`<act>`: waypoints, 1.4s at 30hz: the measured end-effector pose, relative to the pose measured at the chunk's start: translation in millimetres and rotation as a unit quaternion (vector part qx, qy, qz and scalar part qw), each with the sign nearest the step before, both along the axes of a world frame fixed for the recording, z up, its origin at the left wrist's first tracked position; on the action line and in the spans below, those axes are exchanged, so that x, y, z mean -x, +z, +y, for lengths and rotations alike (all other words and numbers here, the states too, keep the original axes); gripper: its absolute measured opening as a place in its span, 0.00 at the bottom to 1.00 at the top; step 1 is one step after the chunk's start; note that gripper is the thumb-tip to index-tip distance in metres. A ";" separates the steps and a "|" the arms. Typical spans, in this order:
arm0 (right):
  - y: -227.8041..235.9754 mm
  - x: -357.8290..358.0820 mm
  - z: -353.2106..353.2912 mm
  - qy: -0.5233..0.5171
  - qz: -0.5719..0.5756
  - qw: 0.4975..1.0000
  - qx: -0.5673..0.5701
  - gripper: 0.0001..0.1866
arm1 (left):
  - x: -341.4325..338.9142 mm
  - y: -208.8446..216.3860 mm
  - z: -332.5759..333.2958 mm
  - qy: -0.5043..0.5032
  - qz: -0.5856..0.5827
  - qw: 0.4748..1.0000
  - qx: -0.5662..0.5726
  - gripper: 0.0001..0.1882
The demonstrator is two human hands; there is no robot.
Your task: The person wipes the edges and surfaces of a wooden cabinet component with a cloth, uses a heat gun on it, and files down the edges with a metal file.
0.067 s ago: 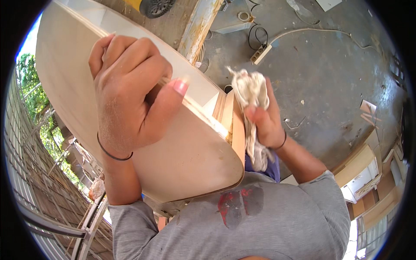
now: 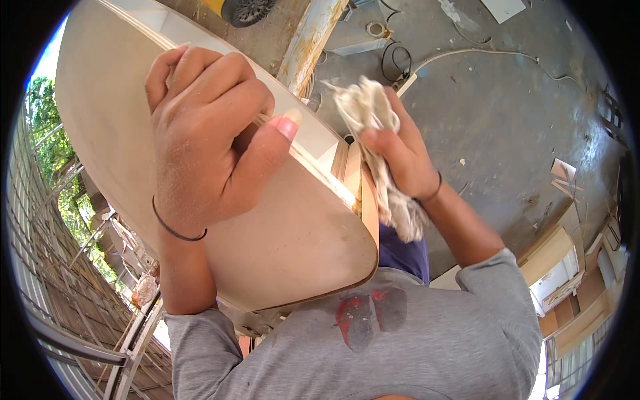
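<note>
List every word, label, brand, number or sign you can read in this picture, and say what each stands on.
None can be read.
Grey shirt: dark and red marks, no legible letters.
Pale curved panel and cloth: no legible text.
Wheel: too small to tell.

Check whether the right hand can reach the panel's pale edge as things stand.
Probably yes: the right hand seems close to the pale edge, with no clear obstacle beyond the cloth it grips.
</note>
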State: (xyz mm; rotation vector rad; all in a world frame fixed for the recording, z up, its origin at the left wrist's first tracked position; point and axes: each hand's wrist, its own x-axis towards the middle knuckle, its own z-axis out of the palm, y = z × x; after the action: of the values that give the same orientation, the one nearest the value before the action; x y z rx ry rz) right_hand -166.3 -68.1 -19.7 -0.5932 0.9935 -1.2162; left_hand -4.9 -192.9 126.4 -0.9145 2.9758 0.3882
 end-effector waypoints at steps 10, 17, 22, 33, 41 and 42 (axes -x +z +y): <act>-11.7 23.3 12.0 -0.111 -0.044 0.992 -0.035 0.31 | -8.2 -4.7 -5.4 0.004 0.013 1.000 0.022 0.09; -42.4 -94.2 106.7 -0.354 -0.027 0.935 0.008 0.48 | -3.5 6.3 -8.5 -0.006 -0.012 1.000 -0.010 0.09; -17.7 -48.6 72.3 -0.258 -0.059 0.964 -0.023 0.39 | 1.5 3.7 -13.8 -0.027 -0.005 1.000 -0.009 0.10; -34.2 -93.5 108.9 -0.349 -0.007 0.936 -0.040 0.46 | -2.0 -4.7 -9.3 0.001 0.013 1.000 0.008 0.10; -28.0 -85.8 79.9 -0.336 0.041 0.941 0.008 0.41 | -4.2 -12.8 -15.3 -0.009 0.027 0.999 0.025 0.11; -20.8 -56.2 61.0 -0.287 0.028 0.957 -0.010 0.39 | -4.9 -16.0 -15.0 -0.011 0.029 0.999 0.028 0.11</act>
State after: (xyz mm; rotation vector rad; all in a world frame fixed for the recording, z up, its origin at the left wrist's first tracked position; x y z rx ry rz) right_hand -110.1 -7.0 -40.5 -0.3258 1.2746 -1.7022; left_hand 0.0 -208.0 110.4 -0.8878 3.0613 0.3378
